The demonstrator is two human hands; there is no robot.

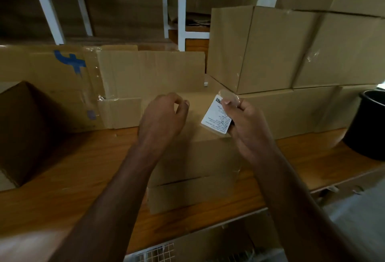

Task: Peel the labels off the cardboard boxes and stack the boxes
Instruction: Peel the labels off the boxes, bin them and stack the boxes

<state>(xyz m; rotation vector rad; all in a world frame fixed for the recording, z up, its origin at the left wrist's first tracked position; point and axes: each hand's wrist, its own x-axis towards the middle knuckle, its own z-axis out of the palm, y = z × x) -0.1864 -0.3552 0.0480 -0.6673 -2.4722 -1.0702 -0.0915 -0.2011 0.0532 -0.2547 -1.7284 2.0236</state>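
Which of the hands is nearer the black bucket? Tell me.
Right. The right hand, holding the label, is closer to the black bucket; the left hand is farther left, over the box.

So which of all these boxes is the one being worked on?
Look at the wooden bench. The box sits at its front edge between the person's forearms, apart from the stacked boxes. Only above it does the right hand hold a white label.

Print on the label point(216, 117) too small and blurred to read. Right hand point(244, 125) covers the label's right edge. Left hand point(162, 119) and both forearms hide part of the box point(193, 178) top. Black bin point(368, 124) cut off by right edge. Dark box point(23, 128) cut off at left. Under the desk point(83, 168), wire mesh point(156, 253) blurred.
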